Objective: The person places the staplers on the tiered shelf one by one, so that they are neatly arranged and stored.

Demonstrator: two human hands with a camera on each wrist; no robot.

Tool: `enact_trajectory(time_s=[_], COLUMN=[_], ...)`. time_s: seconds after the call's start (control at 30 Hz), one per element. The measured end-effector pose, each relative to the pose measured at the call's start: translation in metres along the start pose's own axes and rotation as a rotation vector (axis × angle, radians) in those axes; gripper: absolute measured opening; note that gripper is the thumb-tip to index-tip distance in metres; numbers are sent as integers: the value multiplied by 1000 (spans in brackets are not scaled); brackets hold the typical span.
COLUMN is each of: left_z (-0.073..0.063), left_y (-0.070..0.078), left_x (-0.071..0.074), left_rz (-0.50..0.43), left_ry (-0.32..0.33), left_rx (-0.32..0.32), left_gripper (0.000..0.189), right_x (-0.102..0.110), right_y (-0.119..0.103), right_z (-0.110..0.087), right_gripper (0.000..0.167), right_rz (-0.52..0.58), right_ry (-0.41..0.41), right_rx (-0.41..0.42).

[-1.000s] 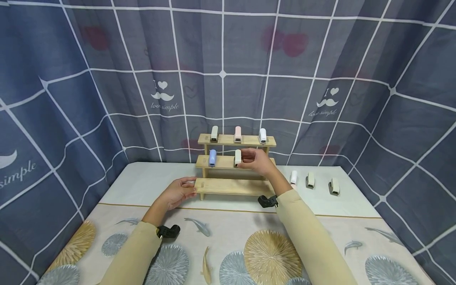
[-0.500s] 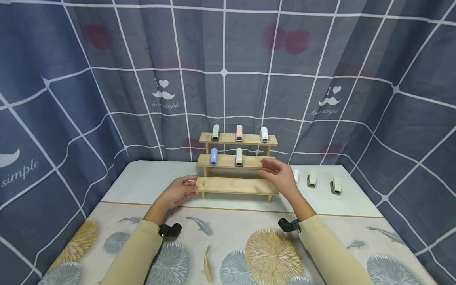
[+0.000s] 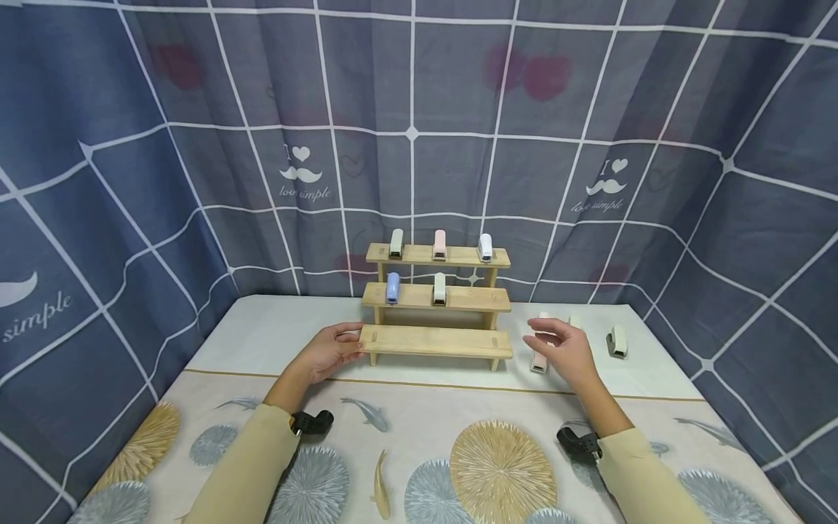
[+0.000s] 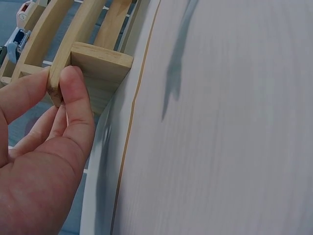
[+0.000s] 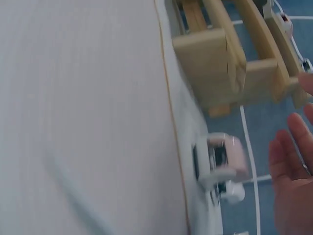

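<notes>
A three-step wooden stand [image 3: 435,342] stands on the table. My left hand [image 3: 325,354] pinches the left end of its lowest board between thumb and fingers, close up in the left wrist view [image 4: 54,142]. On the middle board sit a blue stapler [image 3: 392,289] and a cream stapler [image 3: 439,290]. My right hand [image 3: 568,354] holds nothing, its fingers relaxed just above a pink stapler [image 3: 538,362] to the right of the stand. It partly hides a white stapler behind that one. In the right wrist view, the pink stapler [image 5: 234,159] lies apart from the fingers.
The top board carries a green stapler [image 3: 396,244], another pink stapler [image 3: 439,245] and another white stapler [image 3: 484,248]. Farther right lies another cream stapler [image 3: 617,342]; one more [image 3: 575,322] is mostly behind my right hand. A checked curtain [image 3: 366,167] hangs behind the table.
My right hand has let go of the cream stapler on the middle board and moved right, over the staplers on the table. My left hand stays on the stand.
</notes>
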State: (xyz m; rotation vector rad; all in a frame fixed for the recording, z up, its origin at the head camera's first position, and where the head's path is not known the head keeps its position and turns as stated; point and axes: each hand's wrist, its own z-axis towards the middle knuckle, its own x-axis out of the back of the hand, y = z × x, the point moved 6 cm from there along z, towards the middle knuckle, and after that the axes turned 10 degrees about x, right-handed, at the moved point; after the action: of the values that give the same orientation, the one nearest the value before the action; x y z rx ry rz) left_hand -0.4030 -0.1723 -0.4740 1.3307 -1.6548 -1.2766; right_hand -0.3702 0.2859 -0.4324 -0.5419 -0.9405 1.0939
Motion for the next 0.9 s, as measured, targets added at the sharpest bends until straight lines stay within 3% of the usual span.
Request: enact_trajectory(time_s=[0.3,0.63,0.9], left_z=[1,0,-1], left_y=[-1,1,1], left_x=[1,0,0], left_rz=[-5,-9,-9], left_ry=[-8,-4,-6], left_rx=[-4,4,0], left_gripper=[62,62,62], right_x=[19,23,16], right_y=[20,35,39], right_z=[-9,-13,-14], right_gripper=[57,73,76], right_rz=[-110,-67,-38], right_ry=[-85,-209,-263], right_rx=[-109,-183,-219])
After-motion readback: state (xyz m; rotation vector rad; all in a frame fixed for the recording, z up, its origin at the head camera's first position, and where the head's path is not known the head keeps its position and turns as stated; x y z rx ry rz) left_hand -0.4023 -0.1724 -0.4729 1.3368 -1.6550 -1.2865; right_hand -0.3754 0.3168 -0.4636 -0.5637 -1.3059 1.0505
